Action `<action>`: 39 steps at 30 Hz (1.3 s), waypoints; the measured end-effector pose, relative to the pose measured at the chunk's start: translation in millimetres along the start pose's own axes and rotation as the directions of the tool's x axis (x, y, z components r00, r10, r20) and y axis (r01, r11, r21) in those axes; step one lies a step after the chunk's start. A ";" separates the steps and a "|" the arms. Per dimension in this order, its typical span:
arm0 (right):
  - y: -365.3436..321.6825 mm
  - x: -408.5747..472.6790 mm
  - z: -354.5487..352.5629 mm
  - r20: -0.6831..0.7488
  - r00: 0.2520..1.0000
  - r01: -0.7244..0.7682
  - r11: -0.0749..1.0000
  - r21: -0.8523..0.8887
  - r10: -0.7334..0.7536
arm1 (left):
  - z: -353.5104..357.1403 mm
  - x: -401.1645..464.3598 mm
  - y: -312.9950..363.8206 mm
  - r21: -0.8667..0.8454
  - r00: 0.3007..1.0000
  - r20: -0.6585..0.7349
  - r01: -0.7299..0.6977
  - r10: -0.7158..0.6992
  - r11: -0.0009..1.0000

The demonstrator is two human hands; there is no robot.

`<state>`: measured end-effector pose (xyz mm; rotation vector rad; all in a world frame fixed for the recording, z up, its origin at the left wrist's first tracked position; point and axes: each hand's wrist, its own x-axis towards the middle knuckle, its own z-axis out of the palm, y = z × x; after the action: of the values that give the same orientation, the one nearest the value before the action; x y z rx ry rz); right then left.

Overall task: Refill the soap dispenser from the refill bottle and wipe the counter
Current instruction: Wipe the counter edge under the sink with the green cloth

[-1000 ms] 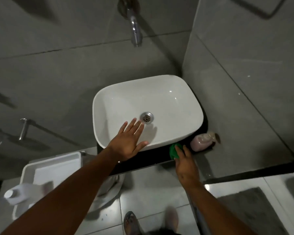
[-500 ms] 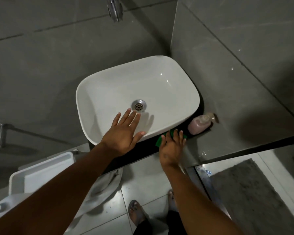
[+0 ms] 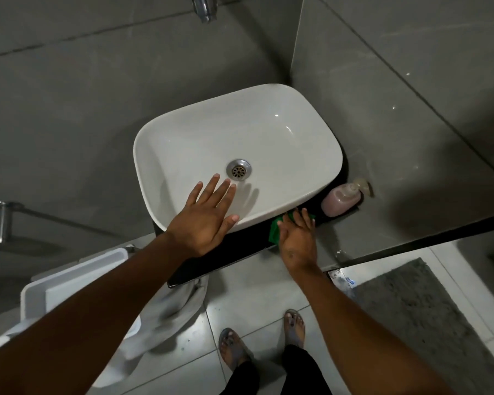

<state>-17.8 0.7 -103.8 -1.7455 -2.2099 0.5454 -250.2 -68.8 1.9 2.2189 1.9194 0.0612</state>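
My left hand [image 3: 204, 220] rests flat, fingers spread, on the front rim of the white basin [image 3: 305, 143]. My right hand [image 3: 297, 240] presses a green cloth [image 3: 275, 231] onto the black counter [image 3: 240, 250] just in front of the basin's right corner. The cloth shows only at the hand's left side and past the fingertips. A soap dispenser [image 3: 341, 199] holding pink liquid lies in the corner, right of the cloth and apart from my hand. No refill bottle is in view.
A chrome tap spout [image 3: 204, 7] hangs above the basin. Grey tiled walls close the back and right. A white toilet [image 3: 77, 283] stands lower left, a grey mat [image 3: 419, 306] lower right. My sandalled feet are on the floor tiles.
My right hand has slid the green cloth leftward along the counter, away from the dispenser. The left hand stays on the basin rim. The view has shifted.
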 end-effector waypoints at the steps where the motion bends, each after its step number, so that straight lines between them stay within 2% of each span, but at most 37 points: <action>1: -8.2 -5.1 4.9 -0.004 1.000 0.000 1.000 -0.009 0.000 | 0.3 -0.1 0.4 0.000 1.000 0.002 0.001 -0.001 1.000; 4: -32.8 -29.0 19.6 0.057 0.991 0.125 0.992 -0.029 -0.123 | -0.9 0.0 0.5 0.012 1.000 0.010 -0.014 0.014 1.000; 7: -22.2 -40.3 19.5 0.106 0.964 0.248 0.968 -0.030 -0.244 | -2.8 -5.3 -9.5 0.059 0.998 0.018 -0.061 0.060 0.996; 10: -0.5 -33.3 13.1 0.066 0.981 0.186 0.982 -0.021 -0.185 | -7.9 -19.5 -39.3 0.146 0.995 0.034 -0.095 0.091 0.985; 14: -14.3 -34.7 19.3 0.026 0.989 0.149 0.987 -0.059 -0.148 | -17.1 -38.7 -88.1 0.246 0.993 0.068 -0.107 0.093 0.963; 20: -52.7 -55.3 45.6 0.038 0.970 0.242 0.961 -0.136 -0.239 | -15.5 -34.6 -108.3 0.267 0.988 0.038 -0.155 0.150 0.951; 25: -127.9 -86.5 75.8 0.085 0.920 0.391 0.915 -0.101 -0.383 | -11.1 -37.9 -107.0 0.243 0.991 -0.018 -0.121 0.129 0.962; 28: -166.8 -113.7 96.8 0.147 0.853 0.513 0.857 -0.053 -0.501 | -9.1 -39.2 -105.4 0.228 0.993 -0.032 -0.105 0.116 0.968; 33: -152.1 -112.7 89.4 0.175 0.737 0.664 0.748 -0.003 -0.653 | -11.5 -41.2 -103.9 0.215 0.995 -0.030 -0.085 0.093 0.973; 35: -135.8 -106.3 80.7 0.191 0.743 0.650 0.759 0.021 -0.641 | -11.1 -41.3 -104.1 0.215 0.995 -0.029 -0.084 0.093 0.973; 39: -133.3 -108.9 80.9 0.184 0.814 0.553 0.832 0.043 -0.551 | -10.5 -41.5 -100.7 0.212 0.998 -0.043 -0.036 0.046 0.977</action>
<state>-143.1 -142.0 -113.6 -0.9886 -2.6939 0.5651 -356.4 -95.0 -1.9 2.4122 1.9888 -0.0890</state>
